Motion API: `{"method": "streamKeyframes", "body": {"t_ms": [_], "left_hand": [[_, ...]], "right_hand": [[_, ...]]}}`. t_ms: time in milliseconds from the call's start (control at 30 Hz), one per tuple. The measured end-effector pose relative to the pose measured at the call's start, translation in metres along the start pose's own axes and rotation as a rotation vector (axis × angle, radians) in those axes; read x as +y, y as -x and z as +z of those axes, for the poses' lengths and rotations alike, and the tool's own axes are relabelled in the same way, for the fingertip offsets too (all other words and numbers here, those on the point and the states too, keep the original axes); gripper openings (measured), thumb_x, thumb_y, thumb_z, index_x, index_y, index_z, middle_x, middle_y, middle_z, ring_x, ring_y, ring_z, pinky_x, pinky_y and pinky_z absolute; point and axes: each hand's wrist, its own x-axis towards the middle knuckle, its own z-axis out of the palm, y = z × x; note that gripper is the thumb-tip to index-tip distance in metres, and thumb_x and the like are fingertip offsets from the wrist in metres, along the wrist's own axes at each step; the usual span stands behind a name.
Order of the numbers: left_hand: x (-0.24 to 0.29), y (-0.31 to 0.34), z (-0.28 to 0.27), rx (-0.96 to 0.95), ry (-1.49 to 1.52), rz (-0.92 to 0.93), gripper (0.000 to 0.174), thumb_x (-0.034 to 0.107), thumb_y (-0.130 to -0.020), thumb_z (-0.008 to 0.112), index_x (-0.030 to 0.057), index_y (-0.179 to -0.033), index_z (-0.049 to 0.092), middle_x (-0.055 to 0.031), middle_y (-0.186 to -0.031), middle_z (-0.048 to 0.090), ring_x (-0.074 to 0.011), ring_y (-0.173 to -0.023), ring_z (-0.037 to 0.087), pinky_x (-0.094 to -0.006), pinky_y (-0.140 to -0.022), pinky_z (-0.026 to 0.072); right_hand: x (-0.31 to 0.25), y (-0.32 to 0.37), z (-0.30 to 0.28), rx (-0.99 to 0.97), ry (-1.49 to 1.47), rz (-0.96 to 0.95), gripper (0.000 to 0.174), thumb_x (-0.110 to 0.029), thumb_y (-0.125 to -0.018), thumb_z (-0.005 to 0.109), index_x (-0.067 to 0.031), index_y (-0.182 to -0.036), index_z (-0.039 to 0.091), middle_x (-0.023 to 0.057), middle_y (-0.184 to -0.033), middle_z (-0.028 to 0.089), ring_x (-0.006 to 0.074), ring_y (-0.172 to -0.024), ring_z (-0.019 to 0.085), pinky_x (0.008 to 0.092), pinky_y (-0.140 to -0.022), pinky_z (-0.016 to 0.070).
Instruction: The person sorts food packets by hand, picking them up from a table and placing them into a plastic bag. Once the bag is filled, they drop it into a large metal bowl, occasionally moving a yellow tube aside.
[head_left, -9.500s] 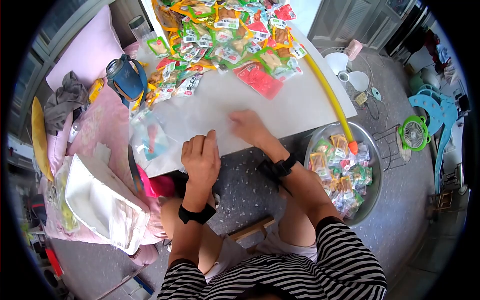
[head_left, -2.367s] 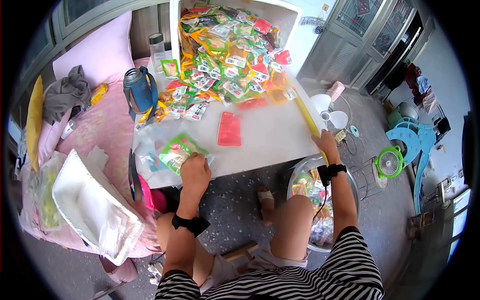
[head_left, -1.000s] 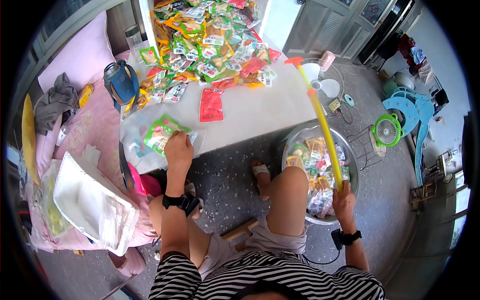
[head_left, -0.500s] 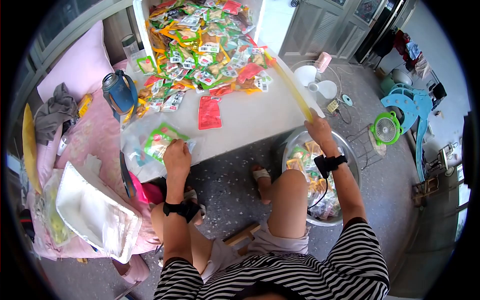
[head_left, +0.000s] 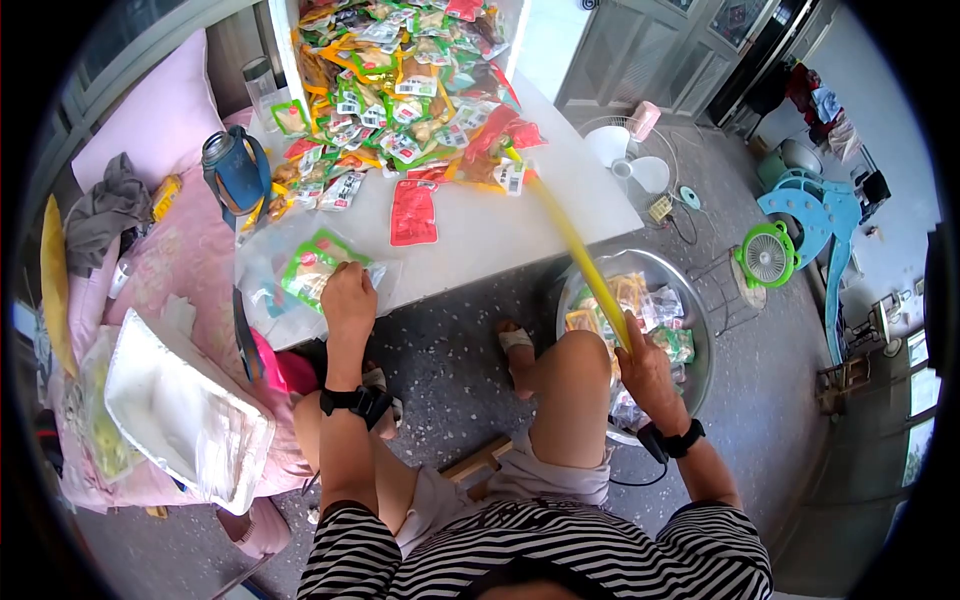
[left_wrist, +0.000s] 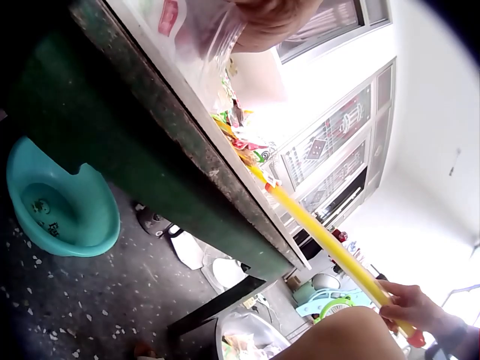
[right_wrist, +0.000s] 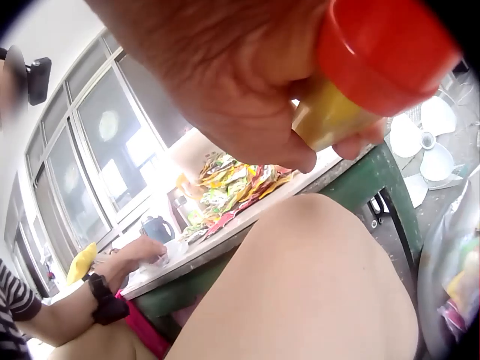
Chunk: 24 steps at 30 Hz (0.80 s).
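the table (head_left: 480, 240), green-sided only in the wrist views, bears a packet heap (head_left: 400, 90). the right hand (head_left: 650, 375) grips a yellow tube (head_left: 580, 255) reaching the heap; the right wrist view adds its red cap (right_wrist: 386, 52). the left hand (head_left: 349, 300) clutches clear plastic (head_left: 262, 240) by a green-edged packet (head_left: 312, 268) on the table.

Yellow tube (head_left: 573, 245) in right grip (head_left: 652, 378)

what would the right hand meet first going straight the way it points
Probably the near edge of the table, though how high the right hand sits is unclear; it might pass above, toward the packets.
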Motion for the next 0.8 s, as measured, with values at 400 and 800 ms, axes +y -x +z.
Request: {"method": "streamKeyframes", "body": {"t_ms": [400, 800], "left_hand": [[0.005, 0.001, -0.002, 0.003, 0.021, -0.025, 0.011, 0.005, -0.080, 0.058, -0.0028, -0.074, 0.055, -0.0218, -0.079, 0.059, -0.0426, -0.075, 0.059, -0.0497, -0.066, 0.0455], [0.001, 0.002, -0.001, 0.014, 0.036, -0.032, 0.009, 0.004, -0.078, 0.059, -0.0027, -0.073, 0.058, -0.0207, -0.078, 0.060, -0.0407, -0.075, 0.060, -0.0490, -0.068, 0.0481]], "right_hand": [[0.013, 0.052, -0.024, 0.094, 0.061, 0.021, 0.066, -0.003, -0.081, 0.065, -0.0065, -0.141, 0.040, 0.0212, -0.090, 0.060, 0.0380, -0.065, 0.062, 0.0441, -0.056, 0.0486], [-0.047, -0.150, -0.004, 0.335, -0.008, -0.161, 0.065, -0.007, -0.082, 0.066, -0.0117, -0.141, 0.040, 0.0205, -0.087, 0.062, 0.0385, -0.073, 0.063, 0.0451, -0.064, 0.0500]]}}
